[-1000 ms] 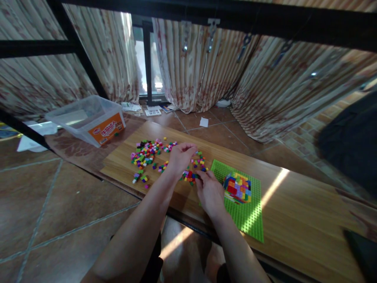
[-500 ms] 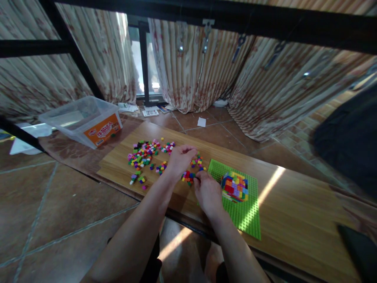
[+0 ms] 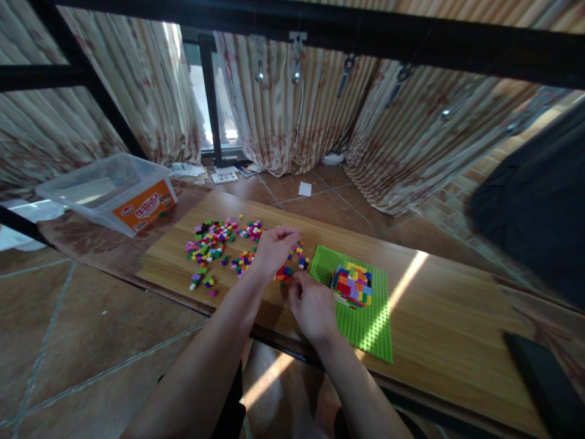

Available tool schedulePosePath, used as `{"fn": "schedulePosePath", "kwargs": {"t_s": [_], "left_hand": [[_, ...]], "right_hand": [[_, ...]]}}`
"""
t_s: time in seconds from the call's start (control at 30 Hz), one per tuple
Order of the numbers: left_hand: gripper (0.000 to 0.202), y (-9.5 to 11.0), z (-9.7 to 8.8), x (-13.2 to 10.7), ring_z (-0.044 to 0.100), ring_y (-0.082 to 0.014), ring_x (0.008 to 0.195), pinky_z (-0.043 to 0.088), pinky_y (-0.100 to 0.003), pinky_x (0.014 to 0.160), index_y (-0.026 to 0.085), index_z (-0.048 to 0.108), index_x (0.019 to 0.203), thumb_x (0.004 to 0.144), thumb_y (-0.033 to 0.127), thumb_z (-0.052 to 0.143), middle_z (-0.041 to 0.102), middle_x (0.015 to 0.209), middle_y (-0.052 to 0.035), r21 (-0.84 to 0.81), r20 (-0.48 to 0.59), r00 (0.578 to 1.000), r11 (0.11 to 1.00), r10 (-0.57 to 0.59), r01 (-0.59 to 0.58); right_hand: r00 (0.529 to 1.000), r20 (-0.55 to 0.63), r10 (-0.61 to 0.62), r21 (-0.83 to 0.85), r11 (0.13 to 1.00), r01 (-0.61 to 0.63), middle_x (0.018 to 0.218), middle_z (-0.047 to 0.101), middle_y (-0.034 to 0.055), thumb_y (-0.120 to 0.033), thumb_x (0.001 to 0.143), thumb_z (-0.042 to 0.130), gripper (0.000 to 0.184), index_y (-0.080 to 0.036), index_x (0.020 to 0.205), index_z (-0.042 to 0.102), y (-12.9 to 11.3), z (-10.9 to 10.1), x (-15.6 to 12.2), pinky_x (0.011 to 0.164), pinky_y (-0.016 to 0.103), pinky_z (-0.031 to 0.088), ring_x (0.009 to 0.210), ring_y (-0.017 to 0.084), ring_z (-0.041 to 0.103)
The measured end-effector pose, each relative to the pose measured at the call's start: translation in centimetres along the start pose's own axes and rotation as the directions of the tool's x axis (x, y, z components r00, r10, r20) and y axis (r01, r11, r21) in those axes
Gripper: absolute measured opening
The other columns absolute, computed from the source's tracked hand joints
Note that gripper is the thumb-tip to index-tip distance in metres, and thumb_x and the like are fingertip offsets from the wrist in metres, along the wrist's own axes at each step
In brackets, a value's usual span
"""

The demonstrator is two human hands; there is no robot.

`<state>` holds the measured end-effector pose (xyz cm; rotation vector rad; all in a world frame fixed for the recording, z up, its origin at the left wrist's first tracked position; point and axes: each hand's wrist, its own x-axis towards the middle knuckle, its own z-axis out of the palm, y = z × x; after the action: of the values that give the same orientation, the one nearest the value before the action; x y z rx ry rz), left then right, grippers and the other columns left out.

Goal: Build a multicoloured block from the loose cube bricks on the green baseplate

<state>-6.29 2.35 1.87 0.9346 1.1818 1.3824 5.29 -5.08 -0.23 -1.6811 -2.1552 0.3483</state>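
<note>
Over the small loose bricks on the wooden board, my left hand [image 3: 275, 249] reaches forward with its fingertips drawn together. Whatever they pinch is too small to make out. My right hand [image 3: 314, 306] is closer to me, its fingers curled down beside a little cluster of red and blue bricks [image 3: 284, 274]. Its fingertips are partly hidden, and I cannot see what is in them. Right of that hand lies a green studded baseplate [image 3: 365, 335], bearing a rounded, multicoloured brick build [image 3: 354, 285]. Many more loose bricks [image 3: 212, 238] are spread out left of my hands.
A clear plastic bin [image 3: 105, 189] with an orange label stands past the board's left end. At the far right lies a dark flat object [image 3: 543, 378]. A dark metal bar crosses above, in front of striped curtains [image 3: 292, 116]. Papers lie on the tiled floor behind.
The view has swung slightly, so everything sits further left. Both hands stay over the same bricks; the right hand's fingers are slightly more curled.
</note>
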Motion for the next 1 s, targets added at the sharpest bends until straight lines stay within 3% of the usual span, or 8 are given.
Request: {"fn": "schedulePosePath", "kwargs": {"t_s": [0.13,0.23,0.5,0.6,0.7,1.0], "left_hand": [[0.012,0.1,0.4,-0.2,0.058,-0.0112,0.069,0.044,-0.023,0.067,0.015,0.072,0.074,0.067,0.024,0.068,0.069,0.072,-0.0022,0.015,0.004,1.0,1.0,0.008,-0.008],[0.012,0.1,0.8,-0.3,0.056,-0.0104,0.065,0.042,-0.022,0.063,0.015,0.072,0.072,0.067,0.024,0.068,0.067,0.069,-0.0019,0.017,0.027,0.999,1.0,0.024,-0.025],[0.012,0.0,1.8,-0.7,0.049,-0.0087,0.057,0.038,-0.022,0.057,0.013,0.072,0.073,0.069,0.024,0.066,0.063,0.063,-0.0005,0.068,0.062,0.998,0.998,-0.003,-0.001],[0.011,-0.2,2.2,-0.8,0.053,-0.0102,0.061,0.04,-0.023,0.061,0.014,0.072,0.074,0.069,0.023,0.066,0.066,0.067,-0.0016,0.067,0.05,0.999,0.998,-0.01,0.007],[0.01,-0.2,2.7,-0.9,0.055,-0.0113,0.066,0.042,-0.024,0.064,0.015,0.072,0.072,0.069,0.023,0.067,0.067,0.071,-0.0021,0.053,0.066,0.998,0.999,-0.011,0.007],[0.01,-1.4,4.2,-1.0,0.055,-0.0114,0.063,0.042,-0.024,0.063,0.015,0.072,0.072,0.069,0.024,0.067,0.065,0.067,-0.0013,0.099,0.124,0.992,0.995,-0.022,0.009]], "right_hand": [[0.992,-0.105,-0.066,0.225,0.97,0.089,0.099,0.075,0.0055,-0.015,0.089,0.045,0.027,-0.019,0.101,0.069,0.4,-0.9,-0.7,0.081,0.025,0.05,0.086,0.017,0.07],[0.981,-0.186,-0.053,0.353,0.928,0.117,0.097,0.075,0.005,-0.018,0.09,0.046,0.027,-0.019,0.101,0.07,0.8,-2.2,-1.1,0.077,0.025,0.053,0.082,0.016,0.07],[0.918,-0.345,0.197,0.509,0.861,0.007,0.097,0.076,0.0053,-0.035,0.088,0.057,0.023,-0.022,0.105,0.066,4.6,-5.0,-2.3,0.074,0.031,0.058,0.078,0.018,0.073],[0.877,-0.404,0.26,0.455,0.889,-0.054,0.092,0.076,0.0048,-0.039,0.086,0.06,0.022,-0.022,0.099,0.067,6.6,-6.1,-2.6,0.071,0.03,0.058,0.077,0.018,0.073],[0.847,-0.469,0.25,0.349,0.934,-0.082,0.084,0.075,0.0032,-0.038,0.084,0.062,0.018,-0.022,0.09,0.068,7.9,-7.0,-2.8,0.067,0.027,0.056,0.07,0.016,0.071],[0.869,-0.489,0.071,0.129,0.992,-0.008,0.08,0.07,0.0021,-0.034,0.086,0.058,0.016,-0.021,0.087,0.067,9.0,-6.0,-2.5,0.065,0.027,0.051,0.064,0.014,0.063]]}}
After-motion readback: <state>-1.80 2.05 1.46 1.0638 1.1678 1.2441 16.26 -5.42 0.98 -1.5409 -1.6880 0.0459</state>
